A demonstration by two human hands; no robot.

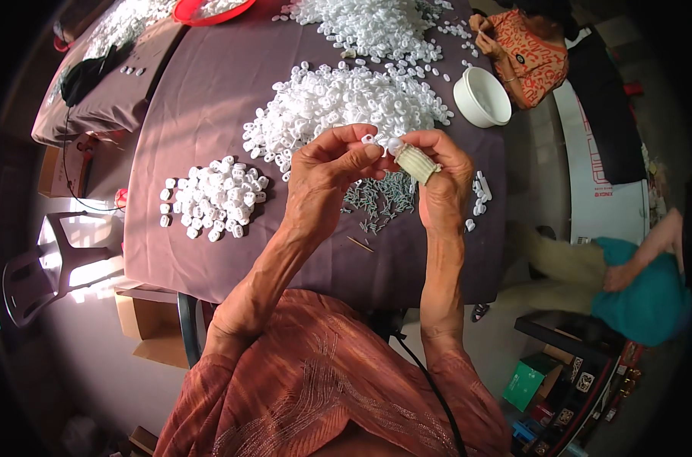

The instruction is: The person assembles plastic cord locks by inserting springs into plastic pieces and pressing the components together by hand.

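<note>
Head view, item by item. Left hand (pixel 327 171): grip closed, fingertips pinching a small white plastic piece (pixel 368 140) held up above the surface. Right hand (pixel 441 171): grip closed too, thumb and forefinger meeting the left fingertips around a second small pale piece (pixel 395 145); one finger wears a ribbed, cream-coloured guard (pixel 418 163). Both pieces sit at the point where the two hands touch, raised over the middle of the surface.

Both forearms rise from the lower edge, wrists bent so the fingertips face each other; sleeves of rust-brown patterned cloth.

Surface (pixel 186 99): covered in dull mauve cloth, smooth, slightly creased.
Large heap of white plastic pieces (pixel 338 103): loose, small, rounded, just beyond the hands.
Second heap of the same white pieces (pixel 376 27): farther back.
Smaller pile of blocky white pieces (pixel 213 198): to the left of the left hand, set apart.
Scatter of small grey metal pins (pixel 380 199): thin and dull, lying directly under the hands.
White bowl (pixel 482 97): round, glossy, at the right edge of the surface.
Red tray (pixel 209 11): at the far edge, partly cut off.
Another person in an orange patterned top (pixel 530 57): seated beyond the bowl.
</note>
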